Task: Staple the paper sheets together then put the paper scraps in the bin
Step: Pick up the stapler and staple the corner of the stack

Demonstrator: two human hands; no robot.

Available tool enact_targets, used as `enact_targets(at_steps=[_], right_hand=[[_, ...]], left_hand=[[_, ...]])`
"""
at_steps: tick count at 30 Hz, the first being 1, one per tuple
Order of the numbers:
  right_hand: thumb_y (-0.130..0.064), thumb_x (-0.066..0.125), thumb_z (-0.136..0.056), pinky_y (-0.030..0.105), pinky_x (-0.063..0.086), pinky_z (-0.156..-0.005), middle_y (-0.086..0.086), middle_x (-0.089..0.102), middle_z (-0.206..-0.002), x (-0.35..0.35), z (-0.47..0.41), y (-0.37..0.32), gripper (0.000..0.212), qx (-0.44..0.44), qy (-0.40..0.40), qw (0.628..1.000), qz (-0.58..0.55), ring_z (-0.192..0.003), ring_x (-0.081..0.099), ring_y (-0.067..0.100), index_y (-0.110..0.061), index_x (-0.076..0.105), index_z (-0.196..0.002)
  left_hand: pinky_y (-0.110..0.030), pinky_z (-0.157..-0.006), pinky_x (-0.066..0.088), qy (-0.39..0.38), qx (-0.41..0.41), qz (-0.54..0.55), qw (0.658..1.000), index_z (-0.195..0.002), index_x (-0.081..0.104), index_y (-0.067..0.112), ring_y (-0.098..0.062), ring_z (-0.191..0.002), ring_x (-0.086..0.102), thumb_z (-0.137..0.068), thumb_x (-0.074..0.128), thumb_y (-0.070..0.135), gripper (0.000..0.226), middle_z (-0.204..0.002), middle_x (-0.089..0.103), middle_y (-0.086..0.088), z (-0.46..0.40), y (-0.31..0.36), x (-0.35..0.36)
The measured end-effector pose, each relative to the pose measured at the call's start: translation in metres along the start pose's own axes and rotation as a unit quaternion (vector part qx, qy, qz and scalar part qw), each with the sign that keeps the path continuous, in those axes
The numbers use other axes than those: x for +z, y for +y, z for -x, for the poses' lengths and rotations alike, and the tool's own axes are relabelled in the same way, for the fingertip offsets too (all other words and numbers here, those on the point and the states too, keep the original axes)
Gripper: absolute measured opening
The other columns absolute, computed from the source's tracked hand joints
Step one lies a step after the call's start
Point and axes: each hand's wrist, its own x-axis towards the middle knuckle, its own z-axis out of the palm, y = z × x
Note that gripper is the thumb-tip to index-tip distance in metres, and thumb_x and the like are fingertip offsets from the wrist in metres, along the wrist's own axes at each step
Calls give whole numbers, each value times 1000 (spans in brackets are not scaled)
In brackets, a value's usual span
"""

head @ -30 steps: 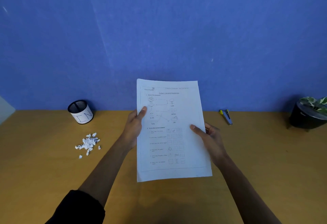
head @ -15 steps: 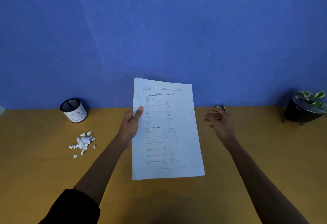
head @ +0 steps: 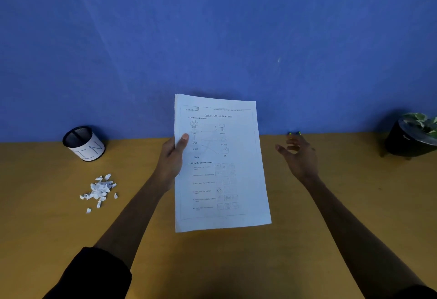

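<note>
My left hand (head: 171,160) grips the left edge of a stack of white printed paper sheets (head: 227,180), held upright above the table, thumb on the front page. My right hand (head: 299,156) is out to the right of the sheets with fingers spread and empty, just in front of the stapler (head: 294,133). Only the stapler's yellow-green tips show behind my fingers at the foot of the wall. A heap of white paper scraps (head: 100,188) lies on the table at the left. Behind the scraps stands the bin (head: 84,142), a black mesh cup with a white label.
The wooden table (head: 236,263) runs back to a blue wall (head: 212,38). A black pot with a green plant (head: 413,135) stands at the far right against the wall.
My right hand let go of the sheets' right edge and moved right and back toward the stapler. My left hand alone holds the sheets now.
</note>
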Motion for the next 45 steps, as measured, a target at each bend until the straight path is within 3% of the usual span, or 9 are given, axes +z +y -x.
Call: enact_targets(at_steps=[5,8,14,22,26,32,38,42,45], right_hand=[[-32,80,-78,26,43,-80,7,71,-111,-4,-22,12,49,23,14,998,62,-98,68,26,-12,62,-120],[-32,80,-77,37,50,-88,10,72,-112,-5,-37,22,47,40,37,996,72,-103,67,30,-13,64,-116],[-34,77,-79,42,51,-85,15,71,-110,-6,-64,42,44,48,34,990,126,-103,67,35,-10,65,-114],[-32,75,-81,46,49,-93,19,63,-127,6,-91,72,56,93,15,981,169,-116,59,38,-5,60,-127],[-30,72,-84,47,50,-89,23,63,-122,16,-101,78,49,92,16,979,182,-112,60,41,-3,61,-123],[-37,63,-87,41,49,-75,24,65,-108,28,-112,88,38,105,24,969,223,-98,62,44,-3,67,-105],[-26,60,-86,42,49,-74,27,64,-104,33,-116,98,30,129,7,959,253,-96,62,45,-2,67,-102],[-18,57,-86,37,41,-69,26,65,-104,32,-112,100,26,121,6,967,223,-95,62,45,-5,69,-105],[-15,60,-85,39,48,-75,23,68,-105,28,-105,91,26,122,34,982,141,-97,63,42,-9,69,-108]], left_hand=[[-30,-83,58,-3,-1,9,1000,-120,62,18,-13,-103,69,-102,43,25,27,-113,70,7,-11,-3,6],[-21,-74,58,-2,-4,8,1000,-122,61,16,-8,-99,70,-103,42,24,28,-108,71,12,-16,-7,9],[-39,-89,55,-3,-26,3,1000,-124,61,14,-19,-109,68,-102,42,25,30,-119,70,1,-28,-15,10],[-25,-74,59,7,-33,-3,999,-113,64,22,-12,-98,71,-102,42,23,24,-104,74,10,-44,-23,16],[-22,-72,58,14,-42,-5,999,-112,64,22,-10,-96,71,-102,43,24,24,-101,75,12,-50,-27,18],[-32,-82,59,14,-43,-6,999,-111,65,25,-15,-101,71,-102,42,23,24,-108,74,7,-50,-28,16],[-40,-86,58,17,-49,-2,999,-112,65,22,-20,-103,70,-102,42,22,25,-110,74,1,-48,-27,14],[-40,-84,59,14,-46,-9,999,-118,63,15,-22,-103,70,-102,41,22,28,-113,73,-3,-46,-24,11],[-32,-75,60,10,-42,-12,999,-117,63,14,-21,-99,71,-102,41,22,28,-110,73,-1,-45,-21,12]])
